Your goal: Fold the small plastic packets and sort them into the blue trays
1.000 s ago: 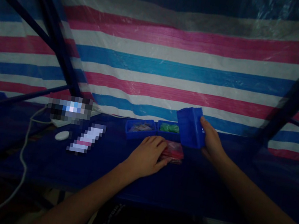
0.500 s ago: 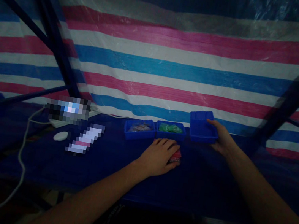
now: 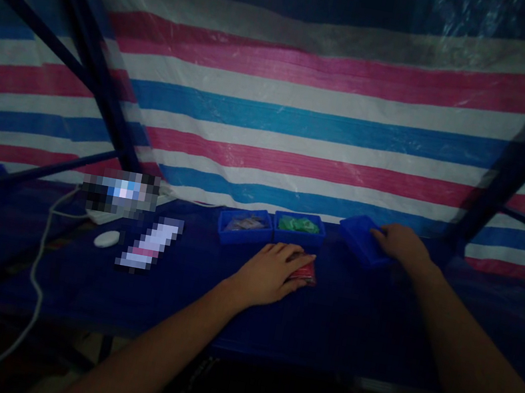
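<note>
Lowered since the earlier frame, a blue rectangular plastic bin (image 3: 361, 240) tilts in the right hand (image 3: 401, 243), which clamps its edge, probably to control its slant. Well apart, the left hand (image 3: 272, 271) lies unclenched over red, flat, plastic-wrapped packets (image 3: 305, 272), presumably steadying them; just beyond it, matching bins (image 3: 300, 238) hold green packets (image 3: 298, 224) and greyish packets (image 3: 246, 223).
</note>
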A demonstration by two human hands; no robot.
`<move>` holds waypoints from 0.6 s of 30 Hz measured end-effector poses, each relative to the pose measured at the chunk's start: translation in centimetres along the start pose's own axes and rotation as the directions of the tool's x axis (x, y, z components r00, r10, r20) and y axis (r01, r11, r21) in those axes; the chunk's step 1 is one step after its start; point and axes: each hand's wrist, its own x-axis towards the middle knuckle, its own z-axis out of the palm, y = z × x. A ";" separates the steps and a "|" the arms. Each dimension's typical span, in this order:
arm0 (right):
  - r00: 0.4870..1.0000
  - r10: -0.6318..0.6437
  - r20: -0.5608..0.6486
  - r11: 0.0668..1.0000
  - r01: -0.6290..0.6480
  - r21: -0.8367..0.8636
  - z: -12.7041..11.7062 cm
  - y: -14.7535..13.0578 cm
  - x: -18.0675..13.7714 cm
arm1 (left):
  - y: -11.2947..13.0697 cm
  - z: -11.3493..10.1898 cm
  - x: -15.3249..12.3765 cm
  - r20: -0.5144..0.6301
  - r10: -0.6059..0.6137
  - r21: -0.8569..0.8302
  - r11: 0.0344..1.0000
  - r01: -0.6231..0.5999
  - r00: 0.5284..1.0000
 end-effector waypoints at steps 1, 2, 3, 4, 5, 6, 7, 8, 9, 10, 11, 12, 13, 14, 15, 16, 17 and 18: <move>1.000 -0.018 -0.003 1.000 0.018 -0.018 0.0 -0.1 -0.3 | 0.0 -0.1 0.0 0.000 0.004 0.003 1.000 -0.004 1.000; 0.999 -0.037 -0.009 0.999 0.036 -0.026 -0.1 -0.3 -0.5 | 0.1 -0.2 0.0 0.002 0.008 0.006 1.000 -0.008 1.000; 0.998 -0.049 -0.029 0.998 0.048 -0.031 -0.3 -0.7 -0.9 | 0.2 -0.2 0.1 0.005 0.011 0.008 1.000 -0.012 1.000; 0.996 -0.065 -0.061 0.997 0.063 -0.032 -0.6 -1.2 -1.2 | 0.3 -0.3 0.2 0.007 0.012 0.013 1.000 -0.012 1.000; 0.991 -0.072 -0.111 0.997 0.068 -0.037 -0.9 -1.8 -1.5 | 0.4 -0.3 0.3 0.010 0.010 0.020 1.000 -0.010 1.000; 0.983 -0.085 -0.166 0.996 0.079 -0.041 -1.2 -2.5 -1.9 | 0.5 -0.3 0.4 0.012 0.007 0.030 1.000 -0.007 1.000; 0.972 -0.125 -0.197 0.992 0.119 -0.044 -1.5 -3.2 -2.2 | 0.7 -0.2 0.6 0.012 0.003 0.043 0.999 -0.004 1.000; 0.963 -0.167 -0.212 0.986 0.163 -0.036 -1.7 -3.9 -2.5 | 0.9 -0.1 0.8 0.009 0.000 0.058 0.998 0.000 1.000; 0.956 -0.213 -0.200 0.976 0.215 -0.011 -1.7 -4.6 -2.8 | 1.0 0.0 1.0 0.005 -0.003 0.077 0.997 0.003 1.000; 0.952 -0.260 -0.159 0.964 0.267 0.023 -1.5 -5.2 -3.0 | 1.2 0.1 1.2 0.003 -0.005 0.098 0.995 0.005 1.000; 0.940 -0.318 -0.124 0.944 0.326 0.050 -1.3 -5.7 -3.2 | 1.4 0.3 1.4 0.004 -0.009 0.119 0.993 0.008 1.000; 0.920 -0.381 -0.094 0.920 0.387 0.058 -1.0 -6.2 -3.3 | 1.5 0.4 1.7 0.007 -0.013 0.136 0.991 0.012 1.000; 0.895 -0.439 -0.078 0.895 0.443 0.054 -0.6 -6.5 -3.4 | 1.6 0.4 1.8 0.015 -0.017 0.147 0.989 0.015 1.000; 0.874 -0.480 -0.070 0.874 0.484 0.050 -0.2 -6.7 -3.5 | 1.7 0.5 2.0 0.026 -0.018 0.153 0.988 0.014 1.000; 0.857 -0.510 -0.066 0.857 0.513 0.046 0.1 -6.8 -3.5 | 1.8 0.4 2.1 0.040 -0.017 0.155 0.988 0.010 0.999; 0.845 -0.531 -0.062 0.844 0.534 0.046 0.4 -6.8 -3.5 | 1.8 0.4 2.1 0.056 -0.013 0.156 0.988 0.004 0.998; 0.836 -0.546 -0.059 0.835 0.549 0.049 0.5 -6.8 -3.5 | 1.8 0.3 2.1 0.072 -0.010 0.156 0.988 -0.001 0.997; 0.828 -0.558 -0.057 0.826 0.561 0.051 0.6 -6.7 -3.5 | 1.8 0.2 2.0 0.088 -0.010 0.158 0.987 -0.004 0.996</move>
